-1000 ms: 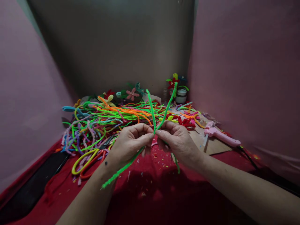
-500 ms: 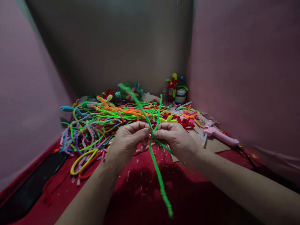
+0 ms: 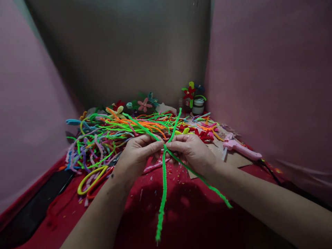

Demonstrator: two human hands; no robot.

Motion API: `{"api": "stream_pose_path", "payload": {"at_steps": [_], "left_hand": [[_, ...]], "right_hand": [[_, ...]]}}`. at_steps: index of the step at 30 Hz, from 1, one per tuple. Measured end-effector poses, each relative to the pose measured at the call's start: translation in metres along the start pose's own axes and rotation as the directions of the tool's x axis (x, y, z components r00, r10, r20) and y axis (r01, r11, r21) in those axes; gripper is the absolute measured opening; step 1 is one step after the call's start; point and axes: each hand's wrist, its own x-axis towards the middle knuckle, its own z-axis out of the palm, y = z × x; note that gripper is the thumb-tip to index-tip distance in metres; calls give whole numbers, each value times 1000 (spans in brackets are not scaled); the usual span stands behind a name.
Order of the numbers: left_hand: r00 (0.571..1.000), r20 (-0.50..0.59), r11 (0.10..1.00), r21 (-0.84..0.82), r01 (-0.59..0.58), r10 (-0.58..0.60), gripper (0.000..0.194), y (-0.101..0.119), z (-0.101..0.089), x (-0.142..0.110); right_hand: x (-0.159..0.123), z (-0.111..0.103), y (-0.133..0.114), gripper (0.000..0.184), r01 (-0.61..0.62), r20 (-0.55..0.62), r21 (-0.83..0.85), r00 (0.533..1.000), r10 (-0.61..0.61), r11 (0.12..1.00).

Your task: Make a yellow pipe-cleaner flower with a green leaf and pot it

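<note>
My left hand (image 3: 138, 152) and my right hand (image 3: 193, 150) meet in the middle, both pinched on two bright green pipe cleaners (image 3: 163, 186) where these cross. One green end hangs down toward me, another slants down to the right, and two shorter ends stick up and away over the pile. Behind my hands lies a big heap of pipe cleaners (image 3: 111, 133) in green, orange, purple and blue on the red cloth (image 3: 181, 214).
Scissors (image 3: 90, 176) with yellow and orange handles lie left of my left wrist. A pink glue gun (image 3: 240, 148) rests on cardboard (image 3: 228, 157) at the right. Finished pipe-cleaner flowers (image 3: 144, 103) and a small jar (image 3: 198, 105) stand at the back. Pink walls close both sides.
The green pipe cleaners have turned about their crossing between my fingers: the long ends that pointed up now hang down toward me and to the right. My hands stayed in place.
</note>
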Motion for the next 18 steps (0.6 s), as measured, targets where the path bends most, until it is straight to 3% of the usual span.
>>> {"api": "stream_pose_path", "payload": {"at_steps": [6, 12, 18], "left_hand": [[996, 71, 995, 80, 53, -59, 13, -2, 3, 0], [995, 55, 975, 212, 68, -82, 8, 8, 6, -1], [997, 49, 955, 294, 49, -66, 7, 12, 7, -4]], "right_hand": [[-1, -1, 5, 21, 160, -96, -49, 982, -164, 986], [1, -2, 6, 22, 143, -135, -106, 978, -157, 984], [4, -6, 10, 17, 111, -84, -51, 990, -116, 992]]}}
